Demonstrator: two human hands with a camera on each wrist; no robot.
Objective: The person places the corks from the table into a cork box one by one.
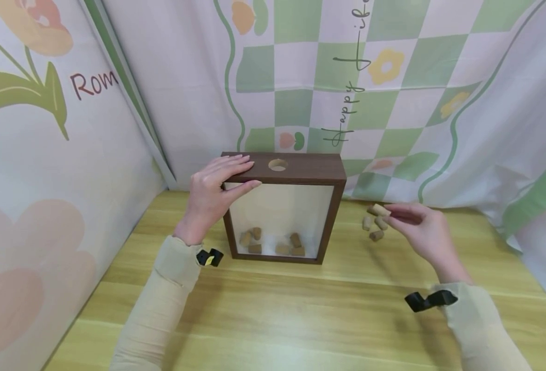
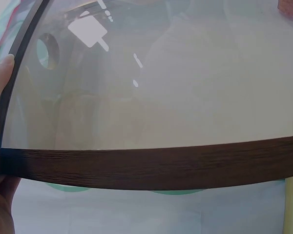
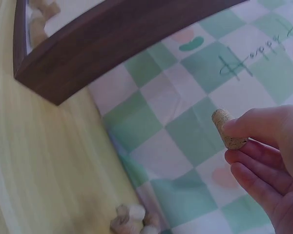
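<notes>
Pinching a cork (image 3: 221, 118), the right hand (image 1: 426, 234) might slacken, dropping it. Spread, the left hand (image 1: 213, 181) could overpress, tipping the box (image 1: 312, 168).

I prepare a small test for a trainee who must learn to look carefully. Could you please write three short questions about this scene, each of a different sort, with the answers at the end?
1. Multiple choice: what does the right hand pinch?
A) a sleeve
B) a cork
C) a pen

2. True or false: the left hand touches the dark box.

3. Open question: where are the other corks?

Key:
1. B.
2. True; it grips the box's upper corner, with the thumb on the front edge.
3. Some are inside the box, seen through its clear front; others lie outside on the table, on the person's right.
</notes>
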